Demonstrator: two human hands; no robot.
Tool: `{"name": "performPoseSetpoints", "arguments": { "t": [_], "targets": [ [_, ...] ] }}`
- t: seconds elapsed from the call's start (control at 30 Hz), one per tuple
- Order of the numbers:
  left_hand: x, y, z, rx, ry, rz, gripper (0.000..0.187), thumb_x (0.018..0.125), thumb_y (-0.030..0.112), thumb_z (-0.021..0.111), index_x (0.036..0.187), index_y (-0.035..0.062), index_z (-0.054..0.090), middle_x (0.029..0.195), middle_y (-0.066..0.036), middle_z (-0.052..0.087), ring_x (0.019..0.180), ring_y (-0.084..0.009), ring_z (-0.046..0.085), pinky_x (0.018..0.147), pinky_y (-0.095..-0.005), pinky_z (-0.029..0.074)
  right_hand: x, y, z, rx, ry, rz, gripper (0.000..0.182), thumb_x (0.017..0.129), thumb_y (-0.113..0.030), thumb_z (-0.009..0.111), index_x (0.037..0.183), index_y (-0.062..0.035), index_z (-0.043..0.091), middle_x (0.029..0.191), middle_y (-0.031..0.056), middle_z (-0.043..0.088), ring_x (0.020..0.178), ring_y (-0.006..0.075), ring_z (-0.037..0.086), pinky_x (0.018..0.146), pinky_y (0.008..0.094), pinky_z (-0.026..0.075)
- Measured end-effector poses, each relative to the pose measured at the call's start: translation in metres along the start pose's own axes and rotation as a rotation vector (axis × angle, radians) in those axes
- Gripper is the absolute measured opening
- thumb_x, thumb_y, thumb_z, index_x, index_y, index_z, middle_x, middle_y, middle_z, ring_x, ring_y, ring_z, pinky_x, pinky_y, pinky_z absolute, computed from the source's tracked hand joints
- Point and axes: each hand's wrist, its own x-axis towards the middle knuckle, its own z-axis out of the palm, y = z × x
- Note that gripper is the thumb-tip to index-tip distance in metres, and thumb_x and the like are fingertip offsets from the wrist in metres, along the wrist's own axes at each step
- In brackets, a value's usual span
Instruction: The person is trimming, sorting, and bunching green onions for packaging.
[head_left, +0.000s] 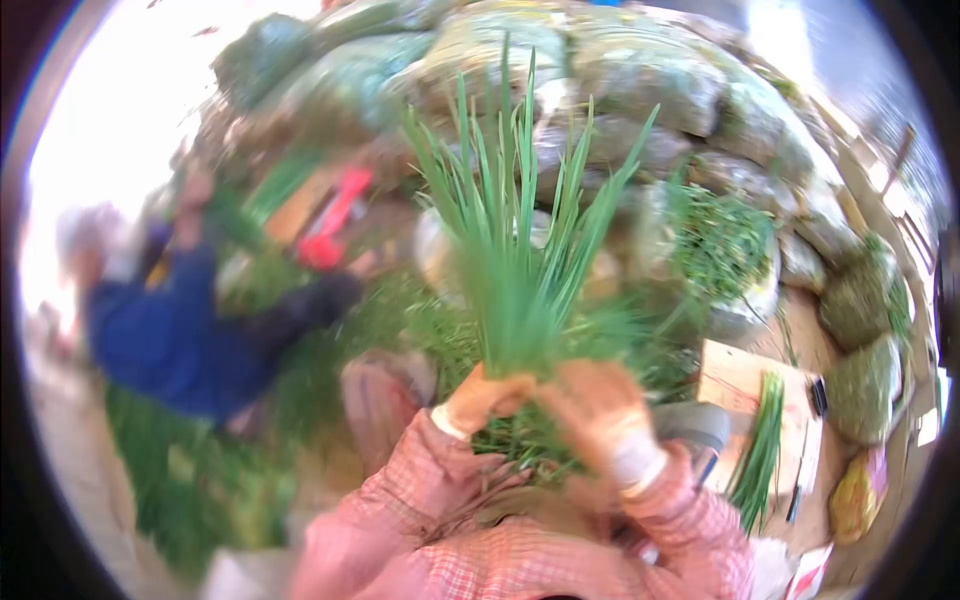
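Observation:
A bunch of long green chives (520,270) stands upright in front of me, its leaf tips fanned out and its lower part smeared by motion. My left hand (487,400) is closed around the base of the bunch. Close beside it, my right hand (597,408) is at the lower right side of the bunch. Its fingers are too blurred to show whether they grip any leaves. Loose green leaves (530,445) lie below both hands, over my lap.
Another tied-looking bunch (760,450) rests on a wooden board (730,370) at right. Filled plastic bags (650,90) are stacked behind, with an open bag of greens (722,240) nearer. A person in blue (170,330) sits at left near a red object (335,220).

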Motion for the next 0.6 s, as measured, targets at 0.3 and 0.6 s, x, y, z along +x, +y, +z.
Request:
{"name": "performPoseSetpoints", "arguments": {
  "t": [0.3,0.6],
  "targets": [
    [0.019,0.018,0.152,0.136,-0.982,-0.742,0.038,0.082,0.012,0.06,0.119,0.0083,0.051,0.102,-0.009,0.059,0.099,-0.016,0.055,0.062,-0.0188,0.047,-0.08,0.014,-0.085,-0.34,-0.137,-0.117,0.048,0.073,-0.019,0.048,0.121,-0.0234,0.044,0.099,0.0037,0.056,0.105,0.0248,0.05,0.099,0.047,0.032],
    [0.088,-0.053,0.241,0.289,-0.962,-0.462,0.045,0.086,0.017,0.055,0.126,0.0037,0.041,0.101,-0.007,0.057,0.086,-0.0134,0.055,0.078,-0.0257,0.045,-0.229,0.024,-0.092,-0.531,-0.332,0.894,0.062,0.069,-0.015,0.056,0.127,-0.0088,0.036,0.065,0.0052,0.049,0.046,0.0148,0.051,0.039,0.0286,0.04]
  ]
}}
